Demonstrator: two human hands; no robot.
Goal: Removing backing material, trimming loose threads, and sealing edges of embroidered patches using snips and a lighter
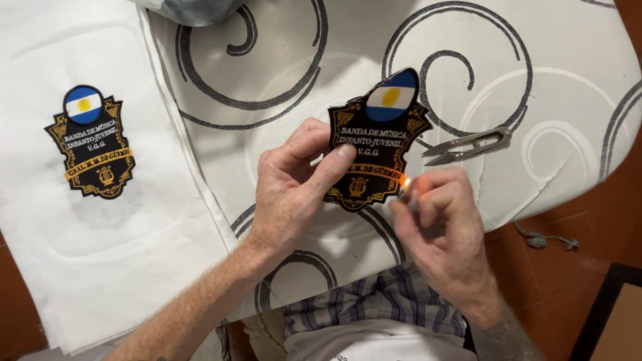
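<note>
Patch [372,144], a black shield-shaped embroidered badge with gold scrollwork and a blue-white-blue oval bearing a yellow sun at its top, is held above the worktop [568,60]. Left hand [291,194] is clamped on its left side, thumb across the face, keeping the lower right edge exposed. Right hand [441,217] is closed around a small object, probably a lighter, mostly hidden by the fingers. A small flame [405,182] touches the patch's lower right edge, so the hold keeps skin clear of the heat. Snips [468,144] lie just right of the patch on the swirl-patterned cover. A second identical patch [93,142] remains attached to white backing [120,267] at far left.
</note>
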